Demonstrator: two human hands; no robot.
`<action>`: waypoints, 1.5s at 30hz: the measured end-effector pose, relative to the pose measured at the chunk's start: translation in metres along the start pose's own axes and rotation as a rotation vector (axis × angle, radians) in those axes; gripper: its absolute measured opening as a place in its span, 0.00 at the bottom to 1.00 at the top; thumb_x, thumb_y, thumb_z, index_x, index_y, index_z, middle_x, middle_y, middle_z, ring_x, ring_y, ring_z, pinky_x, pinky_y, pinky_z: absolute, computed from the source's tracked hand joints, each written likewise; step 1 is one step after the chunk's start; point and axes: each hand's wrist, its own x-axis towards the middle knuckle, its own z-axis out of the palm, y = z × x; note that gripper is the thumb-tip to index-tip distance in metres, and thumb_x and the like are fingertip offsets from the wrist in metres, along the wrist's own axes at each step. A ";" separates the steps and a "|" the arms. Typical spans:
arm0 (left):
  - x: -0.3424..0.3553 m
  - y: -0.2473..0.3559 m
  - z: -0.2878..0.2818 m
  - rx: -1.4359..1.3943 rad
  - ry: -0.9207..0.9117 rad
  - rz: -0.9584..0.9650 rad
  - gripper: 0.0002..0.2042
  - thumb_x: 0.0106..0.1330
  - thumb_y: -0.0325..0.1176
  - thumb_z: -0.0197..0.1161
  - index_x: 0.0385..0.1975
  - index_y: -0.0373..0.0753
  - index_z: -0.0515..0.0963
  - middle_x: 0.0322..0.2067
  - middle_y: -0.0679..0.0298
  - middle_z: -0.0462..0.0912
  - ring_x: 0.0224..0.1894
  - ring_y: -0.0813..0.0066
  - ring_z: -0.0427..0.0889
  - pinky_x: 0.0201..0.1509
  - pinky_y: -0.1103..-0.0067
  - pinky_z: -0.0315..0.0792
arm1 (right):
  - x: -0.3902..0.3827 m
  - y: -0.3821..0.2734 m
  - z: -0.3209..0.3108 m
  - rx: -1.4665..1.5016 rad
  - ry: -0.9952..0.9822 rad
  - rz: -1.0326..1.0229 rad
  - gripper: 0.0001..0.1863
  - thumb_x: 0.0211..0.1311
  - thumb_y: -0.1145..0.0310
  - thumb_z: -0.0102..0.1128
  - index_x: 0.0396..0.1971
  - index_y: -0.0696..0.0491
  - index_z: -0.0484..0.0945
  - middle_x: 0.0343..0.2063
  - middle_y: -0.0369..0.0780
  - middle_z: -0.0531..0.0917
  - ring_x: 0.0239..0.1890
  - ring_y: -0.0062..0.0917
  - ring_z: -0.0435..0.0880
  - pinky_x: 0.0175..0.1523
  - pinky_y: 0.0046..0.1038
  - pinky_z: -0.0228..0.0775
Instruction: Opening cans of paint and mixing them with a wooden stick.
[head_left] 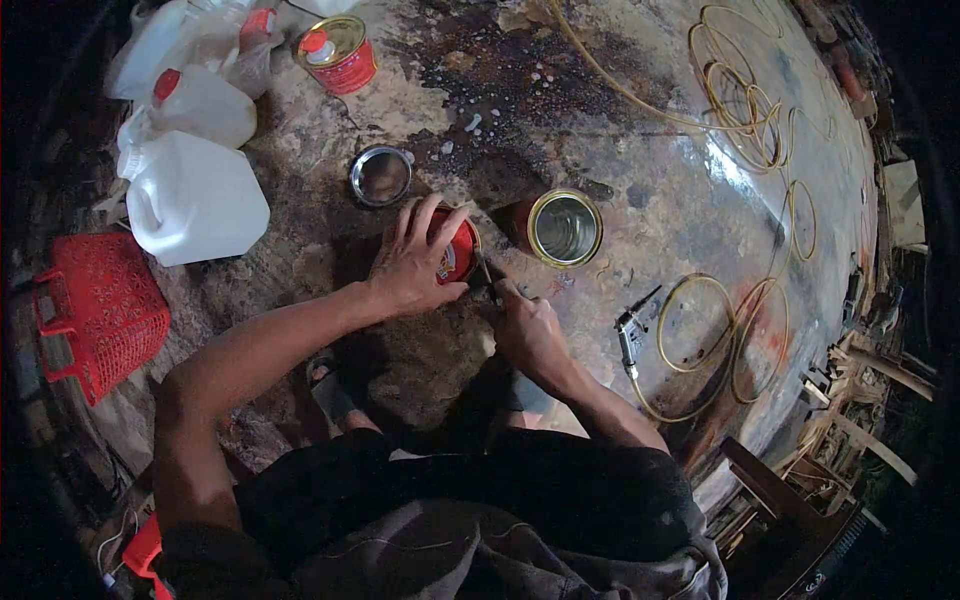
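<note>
My left hand (413, 258) is spread over a red tin can (459, 250), its fingers across the top and its thumb near the rim, holding it steady. My right hand (532, 328) is closed around a thin metal tool (487, 272) whose tip meets the can's right rim. Most of the tool is hidden by my fist, so its exact kind cannot be told. Just right of the red can stands an open tin (566, 229) with a gold rim and a shiny inside. A round metal lid (381, 176) lies beyond my left hand.
White plastic jugs (200, 198) and a red plastic basket (110, 310) stand at left. A red can with a spout cap (337, 60) is at the far left. An air blow gun (631, 335) lies at right on a coiled yellow hose (745, 110). Wood scraps (850, 420) line the right edge.
</note>
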 end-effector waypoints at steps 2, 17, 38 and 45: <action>0.001 0.000 -0.002 0.034 -0.016 0.015 0.51 0.46 0.43 0.76 0.71 0.47 0.51 0.67 0.46 0.46 0.68 0.37 0.49 0.67 0.48 0.58 | 0.001 0.001 0.001 0.014 0.050 -0.098 0.25 0.62 0.68 0.61 0.60 0.51 0.70 0.27 0.55 0.82 0.32 0.52 0.83 0.31 0.45 0.75; 0.001 -0.003 -0.001 0.062 -0.037 0.027 0.51 0.45 0.43 0.76 0.71 0.48 0.51 0.67 0.47 0.46 0.67 0.38 0.49 0.65 0.46 0.59 | -0.003 -0.008 -0.014 -0.238 0.051 -0.100 0.14 0.64 0.66 0.58 0.45 0.54 0.67 0.22 0.51 0.82 0.26 0.50 0.83 0.27 0.48 0.74; 0.002 -0.010 -0.010 0.044 -0.048 0.129 0.53 0.39 0.38 0.79 0.70 0.50 0.55 0.64 0.50 0.51 0.66 0.39 0.53 0.66 0.49 0.61 | 0.027 0.038 0.028 -0.287 0.379 -0.390 0.12 0.59 0.70 0.54 0.42 0.53 0.66 0.20 0.45 0.80 0.19 0.44 0.81 0.19 0.41 0.71; 0.017 -0.023 -0.030 0.026 -0.297 0.189 0.56 0.41 0.41 0.79 0.72 0.46 0.49 0.70 0.48 0.46 0.70 0.38 0.50 0.71 0.54 0.56 | 0.014 0.014 0.009 -0.302 0.144 -0.167 0.10 0.64 0.67 0.52 0.43 0.50 0.66 0.21 0.50 0.81 0.22 0.48 0.83 0.23 0.47 0.73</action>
